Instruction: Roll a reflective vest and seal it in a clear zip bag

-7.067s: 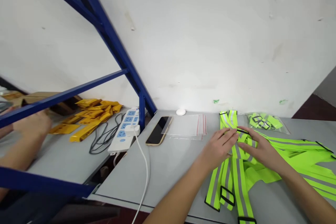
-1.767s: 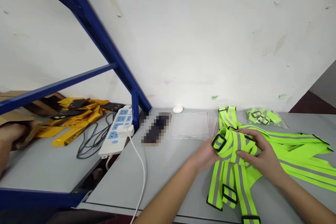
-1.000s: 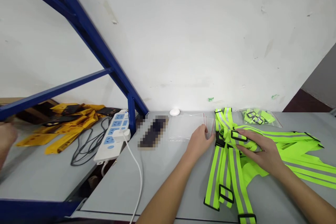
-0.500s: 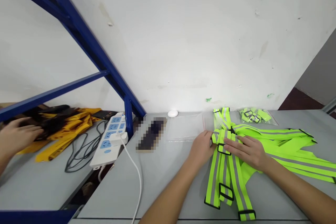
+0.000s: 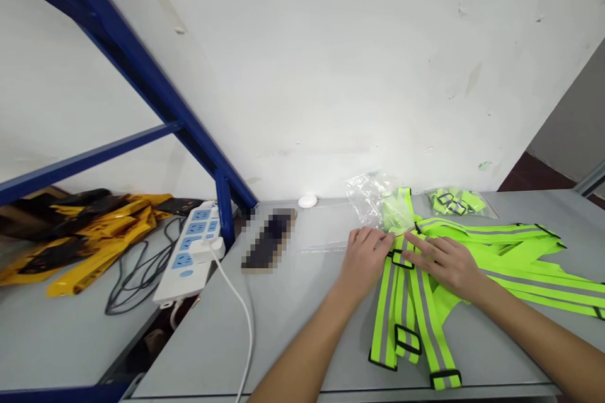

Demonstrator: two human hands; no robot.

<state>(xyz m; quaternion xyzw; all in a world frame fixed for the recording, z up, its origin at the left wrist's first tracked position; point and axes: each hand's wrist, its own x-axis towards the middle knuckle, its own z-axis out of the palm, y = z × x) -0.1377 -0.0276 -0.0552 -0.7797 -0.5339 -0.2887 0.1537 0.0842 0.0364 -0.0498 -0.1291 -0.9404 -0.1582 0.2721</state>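
My left hand (image 5: 366, 258) is closed at the near edge of a clear plastic bag (image 5: 371, 195), its fingertips pinched by the bag's mouth. The bag stands partly raised over the far end of a bundle of neon-yellow reflective straps (image 5: 430, 321) with grey stripes. My right hand (image 5: 444, 264) lies over the straps, its fingers stretched out and apart. Its index fingertip touches the bag's reddish edge, and its thumb is hidden. Black buckles (image 5: 407, 340) hang on the near strap ends.
More neon straps (image 5: 543, 271) lie to the right, with a filled clear bag (image 5: 460, 203) behind them. Leftward are a pixelated dark object (image 5: 269, 242), a white cable (image 5: 248, 321), a power strip (image 5: 189, 252), a blue metal frame (image 5: 155, 82) and yellow-and-black straps (image 5: 108, 233).
The clear bag has been lifted from flat on the table to over the straps' far end. My left hand has risen slightly. Another hand at the far left has left the view.
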